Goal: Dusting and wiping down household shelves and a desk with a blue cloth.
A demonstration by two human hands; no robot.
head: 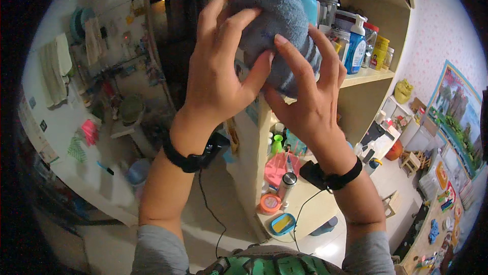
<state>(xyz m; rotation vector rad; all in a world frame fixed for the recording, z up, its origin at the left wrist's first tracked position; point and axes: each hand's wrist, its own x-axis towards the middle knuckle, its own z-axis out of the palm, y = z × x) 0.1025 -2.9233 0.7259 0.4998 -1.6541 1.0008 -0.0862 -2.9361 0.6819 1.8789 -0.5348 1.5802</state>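
Note:
A bunched blue-grey terry cloth [280, 12] is held up before me, in front of a cream shelf unit. My left hand [225, 54] grips its left side, fingertips pressed on the fabric and the thumb at the lower front. On the lower right, my right hand [309, 80] holds the same cloth between its spread fingers and thumb. The hands are close together, with the thumb of the left near the index finger of the right. The cloth's far side is hidden, and its upper end is cut off by the picture's edge.
Behind the cloth, the upper shelf [370, 77] bears a blue pump bottle [356, 52] and several jars. Lower down stand a steel flask [288, 183], a pink basket [276, 170] and a blue soap dish [283, 224]. Cables [211, 214] hang from the wrist devices. A dark doorway [179, 27] lies left.

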